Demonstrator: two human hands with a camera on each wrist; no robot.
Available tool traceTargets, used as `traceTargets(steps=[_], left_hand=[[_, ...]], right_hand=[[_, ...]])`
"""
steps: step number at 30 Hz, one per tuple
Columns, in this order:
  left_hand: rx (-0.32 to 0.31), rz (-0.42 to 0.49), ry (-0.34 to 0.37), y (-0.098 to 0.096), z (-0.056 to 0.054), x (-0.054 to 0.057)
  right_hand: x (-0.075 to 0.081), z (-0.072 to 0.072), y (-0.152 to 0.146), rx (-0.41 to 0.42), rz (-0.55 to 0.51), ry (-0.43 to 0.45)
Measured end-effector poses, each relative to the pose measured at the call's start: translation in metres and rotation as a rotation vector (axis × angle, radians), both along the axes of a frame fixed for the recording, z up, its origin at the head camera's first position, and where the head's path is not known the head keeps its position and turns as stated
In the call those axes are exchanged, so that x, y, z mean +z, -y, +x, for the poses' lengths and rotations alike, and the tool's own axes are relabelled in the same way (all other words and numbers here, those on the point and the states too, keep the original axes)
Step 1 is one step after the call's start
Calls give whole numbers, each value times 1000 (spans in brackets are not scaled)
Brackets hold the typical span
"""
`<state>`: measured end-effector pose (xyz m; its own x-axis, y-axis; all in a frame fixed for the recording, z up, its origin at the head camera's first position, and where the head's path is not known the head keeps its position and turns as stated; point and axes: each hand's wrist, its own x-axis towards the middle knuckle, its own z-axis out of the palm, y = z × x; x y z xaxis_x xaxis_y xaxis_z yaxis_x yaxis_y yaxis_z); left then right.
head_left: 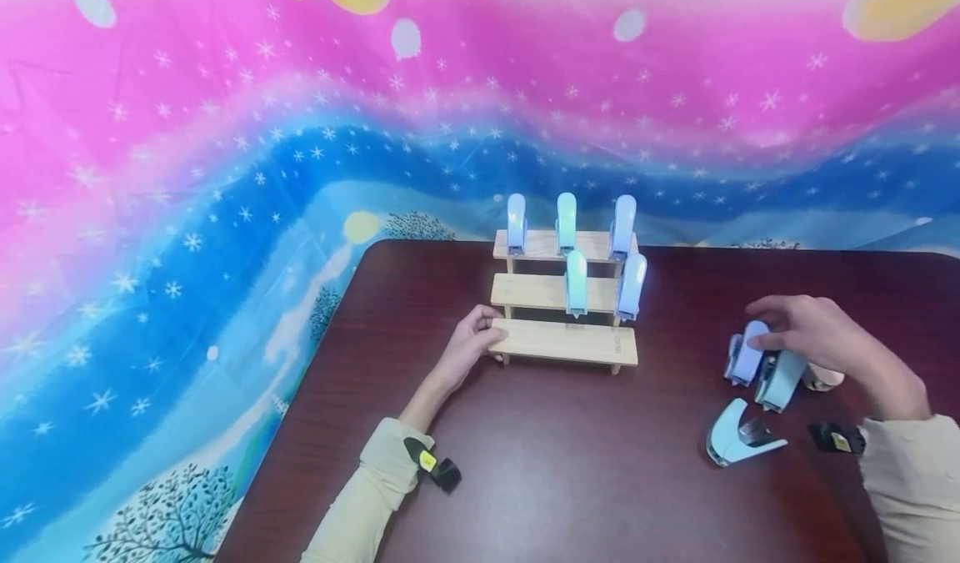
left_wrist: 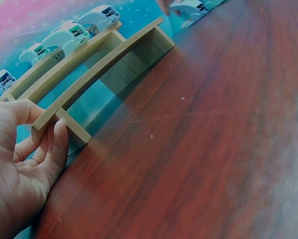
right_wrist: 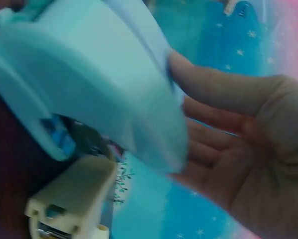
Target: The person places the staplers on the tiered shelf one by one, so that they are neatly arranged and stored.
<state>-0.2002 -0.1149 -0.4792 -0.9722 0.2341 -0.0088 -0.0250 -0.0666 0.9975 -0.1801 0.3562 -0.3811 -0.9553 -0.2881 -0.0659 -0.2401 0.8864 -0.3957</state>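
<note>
My left hand (head_left: 471, 342) grips the left end of the lowest shelf of a three-tier wooden rack (head_left: 562, 343); the left wrist view shows fingers and thumb about the corner and leg. At the right, my right hand (head_left: 813, 327) pinches a lavender stapler (head_left: 748, 353), thumb on its near side and fingers beyond it. Beside that stands a mint stapler (head_left: 783, 382), large in the right wrist view, partly under the hand. A cream stapler (right_wrist: 74, 194) sits behind it. Nearer me, a pale blue stapler (head_left: 726, 434) lies on its side.
On the top shelf stand a lavender stapler (head_left: 516, 223), a mint one (head_left: 566, 223) and another lavender one (head_left: 622, 226). The middle shelf bears a mint stapler (head_left: 576, 284) and a lavender one (head_left: 632, 286) to its right. A patterned cloth (head_left: 225, 171) hangs behind the dark table (head_left: 570, 471).
</note>
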Motion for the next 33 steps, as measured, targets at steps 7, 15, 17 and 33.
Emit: traceTargets(steps=[7, 15, 17, 33], left_hand=[[-8, -5, 1, -1, 1, -3], [-5, -11, 12, -1, 2, 0], [-3, -8, 15, -1, 1, 0], [-1, -12, 10, 0, 1, 1]], right_hand=[[-6, -1, 9, -32, -30, 1], [-13, -5, 16, -5, 2, 51], [-13, -5, 18, -23, 2, 53], [-12, -5, 29, -42, -18, 68]])
